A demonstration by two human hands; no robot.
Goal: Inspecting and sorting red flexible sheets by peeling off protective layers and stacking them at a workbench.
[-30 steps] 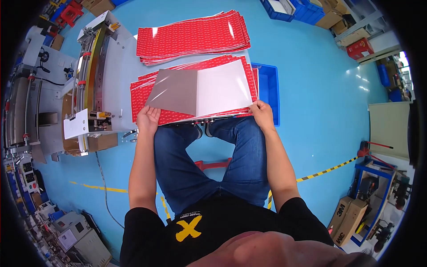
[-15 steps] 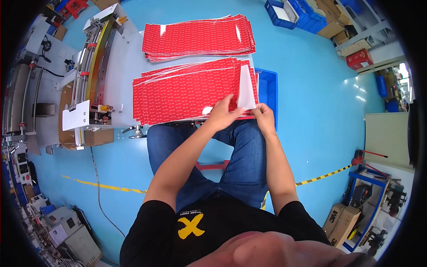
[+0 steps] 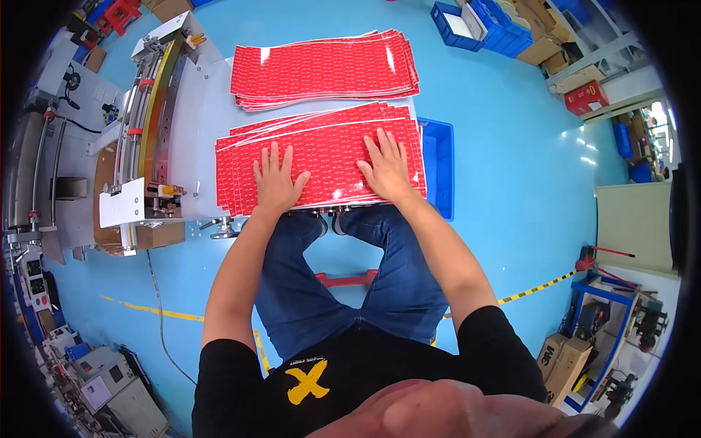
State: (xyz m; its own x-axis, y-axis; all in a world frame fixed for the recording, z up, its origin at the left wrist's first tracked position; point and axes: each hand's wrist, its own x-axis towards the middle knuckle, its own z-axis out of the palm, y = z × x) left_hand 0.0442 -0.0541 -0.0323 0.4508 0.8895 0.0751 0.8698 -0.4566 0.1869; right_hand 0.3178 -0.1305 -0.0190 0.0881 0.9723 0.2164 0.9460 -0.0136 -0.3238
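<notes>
Both hands (image 3: 277,188) lie flat, gripping nothing, on the red sheet (image 3: 332,162) — likely light, bendy and slippery, best held by its edges.

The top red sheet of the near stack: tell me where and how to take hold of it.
Probably pinch the top red sheet at its two short ends, one hand each, coming from the near side: it is long, thin and flat. At the left, lift only the uppermost edge, since fanned sheets stick out beneath. The left hand and right hand lie flat on it.
</notes>
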